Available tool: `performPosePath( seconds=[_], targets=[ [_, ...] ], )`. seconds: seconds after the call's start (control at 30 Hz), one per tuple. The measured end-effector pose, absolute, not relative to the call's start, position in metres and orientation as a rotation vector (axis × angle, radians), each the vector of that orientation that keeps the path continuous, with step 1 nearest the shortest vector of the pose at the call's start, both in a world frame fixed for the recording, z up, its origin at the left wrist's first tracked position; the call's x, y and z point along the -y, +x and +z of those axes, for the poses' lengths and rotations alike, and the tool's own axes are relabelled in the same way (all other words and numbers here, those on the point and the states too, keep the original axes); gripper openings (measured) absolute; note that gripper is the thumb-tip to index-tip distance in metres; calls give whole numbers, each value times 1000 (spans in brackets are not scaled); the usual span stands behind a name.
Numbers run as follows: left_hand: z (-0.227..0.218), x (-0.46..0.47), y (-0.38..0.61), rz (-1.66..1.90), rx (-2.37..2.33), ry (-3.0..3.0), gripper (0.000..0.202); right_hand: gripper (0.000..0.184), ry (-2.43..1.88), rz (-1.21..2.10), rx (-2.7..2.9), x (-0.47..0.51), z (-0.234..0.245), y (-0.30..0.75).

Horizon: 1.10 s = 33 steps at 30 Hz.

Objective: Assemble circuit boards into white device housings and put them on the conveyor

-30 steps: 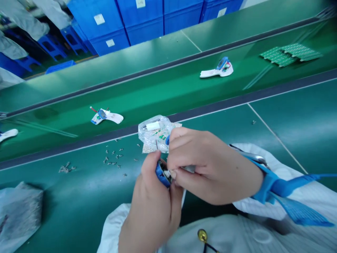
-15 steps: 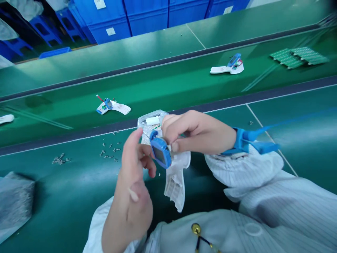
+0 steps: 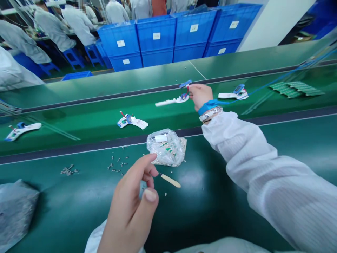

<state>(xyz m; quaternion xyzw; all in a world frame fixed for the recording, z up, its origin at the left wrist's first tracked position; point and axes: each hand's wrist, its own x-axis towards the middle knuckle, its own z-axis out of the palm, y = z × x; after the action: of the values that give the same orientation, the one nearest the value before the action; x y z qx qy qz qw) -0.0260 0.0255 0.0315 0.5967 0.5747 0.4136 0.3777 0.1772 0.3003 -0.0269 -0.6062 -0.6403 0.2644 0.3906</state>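
Observation:
My right hand [image 3: 201,95] reaches out over the green belt, its fingers closed on the edge of a blue-framed display [image 3: 185,84]. Just below lies a white handle-shaped device shell [image 3: 171,101], with red wire between the two parts. My left hand [image 3: 134,200] is over the near table, thumb and forefinger apart; a pale blue patch shows behind its curled fingers, too hidden to name. Beside those fingertips is a thin tool with a beige handle [image 3: 171,180]. A clear plastic bag [image 3: 166,147] of small pale and green parts lies beyond it.
On the belt [image 3: 97,119] sit other white shells with blue displays [image 3: 133,121] and green circuit panels [image 3: 296,89]. Loose small metal parts [image 3: 70,170] and a grey bag [image 3: 17,212] are at left. Blue bins [image 3: 156,35] and people in white coats are beyond.
My right hand has carried the device from in front of me out to the belt. My left hand has come away from it. The view has tilted up, showing more background.

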Motion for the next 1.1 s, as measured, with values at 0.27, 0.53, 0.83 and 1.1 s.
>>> performPosePath(
  seconds=[0.27, 0.53, 0.83, 1.1],
  targets=[
    [32, -32, -27, 978, -1477, 1703, 23, 31, -1538, 799, 2409, -294, -60, 95],
    [37, -37, -28, 968, -1597, 1683, 20, 31, -1424, 741, 2770, -290, -54, 29],
    [11, -58, -19, 1351, -1339, 806, 23, 15, -1022, 505, 2424, -205, 9, 103],
    [13, -54, -3, 1162, -480, 321, 21, 13, -474, 379, 1950, -155, -2, 121]
  ],
)
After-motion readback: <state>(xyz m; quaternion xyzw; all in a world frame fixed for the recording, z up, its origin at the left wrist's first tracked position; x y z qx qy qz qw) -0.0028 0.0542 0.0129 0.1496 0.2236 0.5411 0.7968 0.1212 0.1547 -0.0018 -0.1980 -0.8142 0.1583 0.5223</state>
